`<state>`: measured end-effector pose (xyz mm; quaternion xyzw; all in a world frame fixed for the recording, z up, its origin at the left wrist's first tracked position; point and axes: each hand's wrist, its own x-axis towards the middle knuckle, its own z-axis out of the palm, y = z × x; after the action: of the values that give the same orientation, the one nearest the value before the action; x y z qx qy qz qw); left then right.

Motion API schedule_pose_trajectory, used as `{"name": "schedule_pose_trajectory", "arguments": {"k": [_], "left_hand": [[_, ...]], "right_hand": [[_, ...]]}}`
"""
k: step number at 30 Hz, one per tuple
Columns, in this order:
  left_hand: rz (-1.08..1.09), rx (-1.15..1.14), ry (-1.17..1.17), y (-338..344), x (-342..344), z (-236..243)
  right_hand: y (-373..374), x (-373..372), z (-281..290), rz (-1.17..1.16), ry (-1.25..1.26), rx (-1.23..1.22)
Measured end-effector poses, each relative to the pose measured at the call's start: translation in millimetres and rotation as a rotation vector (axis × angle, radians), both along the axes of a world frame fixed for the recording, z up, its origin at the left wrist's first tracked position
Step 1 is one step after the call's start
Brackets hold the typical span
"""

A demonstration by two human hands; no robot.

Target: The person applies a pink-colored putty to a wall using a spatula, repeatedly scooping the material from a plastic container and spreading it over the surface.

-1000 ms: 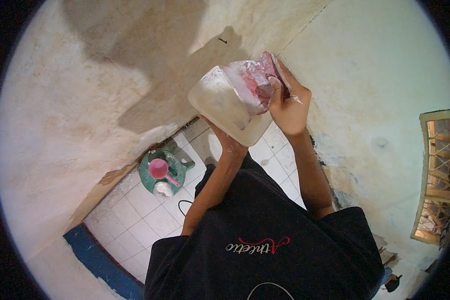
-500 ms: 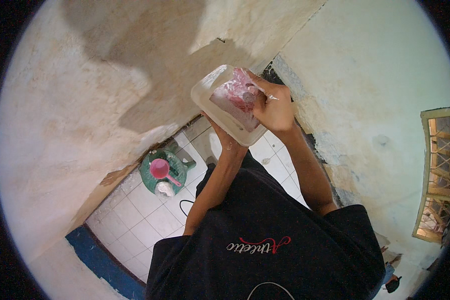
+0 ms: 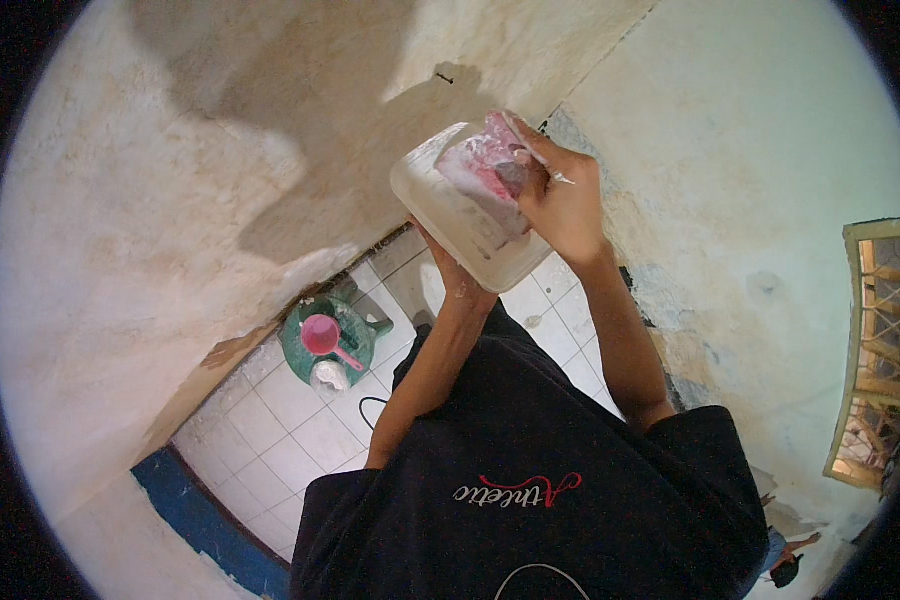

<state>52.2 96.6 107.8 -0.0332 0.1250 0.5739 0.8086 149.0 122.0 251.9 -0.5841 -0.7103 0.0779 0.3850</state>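
Note:
A translucent plastic container [image 3: 505,270] is held up in front of me, its open side toward me. My left hand [image 3: 438,258] supports it from below, most of its fingers hidden behind the container. My right hand [image 3: 570,200] is closed on a flat pink scraper [image 3: 482,170] smeared with white paste, over the container's upper right part. White paste also marks the right thumb side. Scraper and inner wall overlap, so I cannot tell whether they touch.
A green plastic stool [image 3: 295,345] stands at the wall's foot on white tiles, bearing a pink dipper [image 3: 320,335] and a white-filled bag [image 3: 330,376]. Patchy plaster walls [image 3: 220,150] meet in a corner ahead. A barred window [image 3: 875,350] is at right; another person [image 3: 785,560] shows at lower right.
My right hand and the scraper have moved up and slightly right. The container has shifted a little to the right. At lower right, the other person's arm has stretched outward.

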Motion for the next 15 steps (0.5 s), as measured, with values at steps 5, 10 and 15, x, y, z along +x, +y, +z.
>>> {"name": "schedule_pose_trajectory", "arguments": {"k": [5,10,15], "left_hand": [[0.008,0.022,-0.030,4,3,0],[0.016,-0.027,-0.099,-1,0,4],[0.035,0.032,-0.092,0,-1,-1]], "right_hand": [[-5,0,-2,0.031,-0.018,-0.018],[-1,6,4,-0.049,-0.006,-0.011],[-5,1,-7,0.031,-0.083,0.012]]}}
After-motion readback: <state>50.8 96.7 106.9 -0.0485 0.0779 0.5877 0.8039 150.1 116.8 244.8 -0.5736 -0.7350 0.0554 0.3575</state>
